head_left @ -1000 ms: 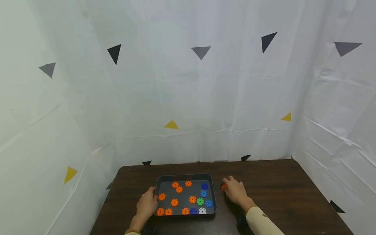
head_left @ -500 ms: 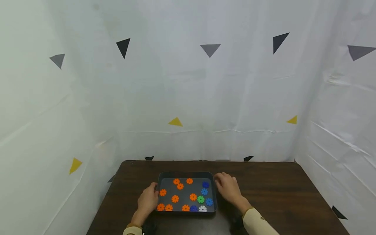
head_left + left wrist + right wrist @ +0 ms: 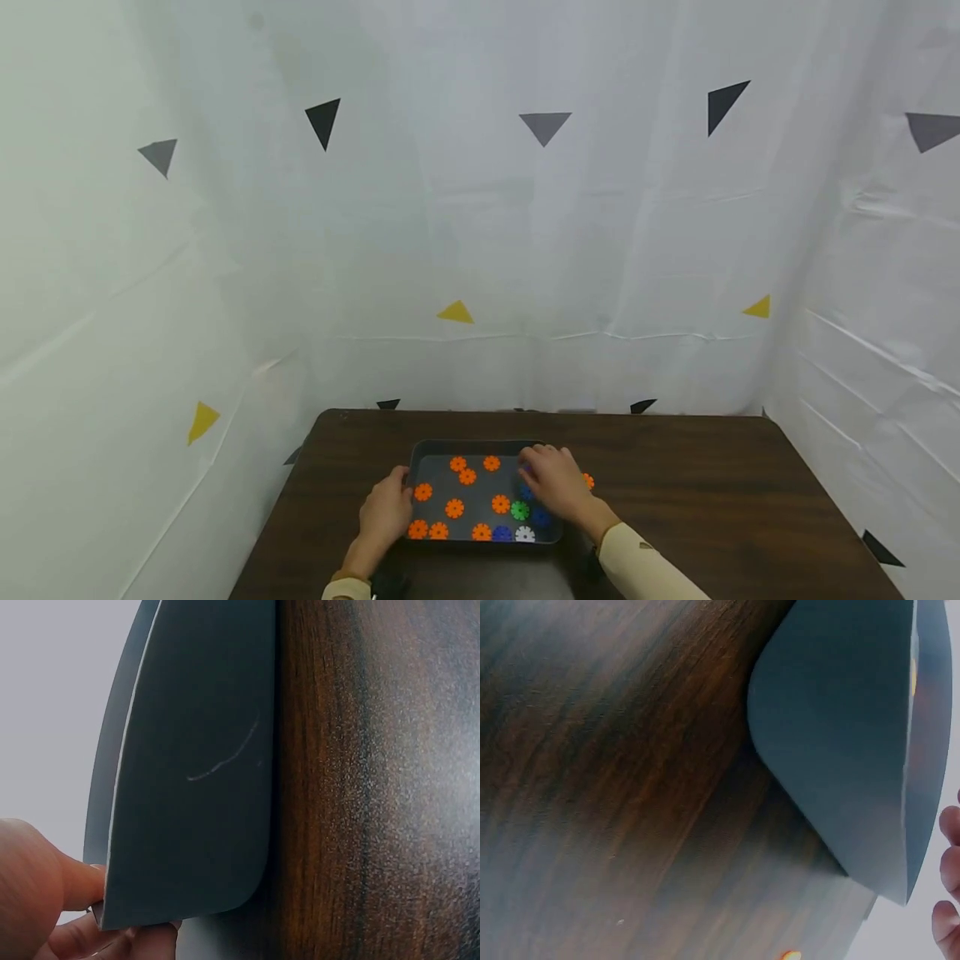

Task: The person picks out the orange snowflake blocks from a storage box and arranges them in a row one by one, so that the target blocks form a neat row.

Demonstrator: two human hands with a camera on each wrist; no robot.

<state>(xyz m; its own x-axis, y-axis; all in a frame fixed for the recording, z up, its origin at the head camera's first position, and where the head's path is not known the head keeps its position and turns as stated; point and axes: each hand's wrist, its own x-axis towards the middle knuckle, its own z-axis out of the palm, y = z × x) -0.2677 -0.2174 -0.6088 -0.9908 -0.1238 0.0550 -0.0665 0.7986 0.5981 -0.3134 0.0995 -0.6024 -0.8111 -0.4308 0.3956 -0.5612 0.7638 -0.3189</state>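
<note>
Right fingers point(image 3: 532, 456) now over the tray point(image 3: 486, 488)

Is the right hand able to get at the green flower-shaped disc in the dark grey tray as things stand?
Probably yes: the right hand reaches over the dark grey tray near the green flower-shaped disc, which lies uncovered, nothing visibly in between.

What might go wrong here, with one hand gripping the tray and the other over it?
Two risks, I'd guess. The right hand hangs low over the blue discs and might nudge them out of place. The left hand pinches the tray's edge, so a sudden tug might slide the loose-looking discs inside.
</note>
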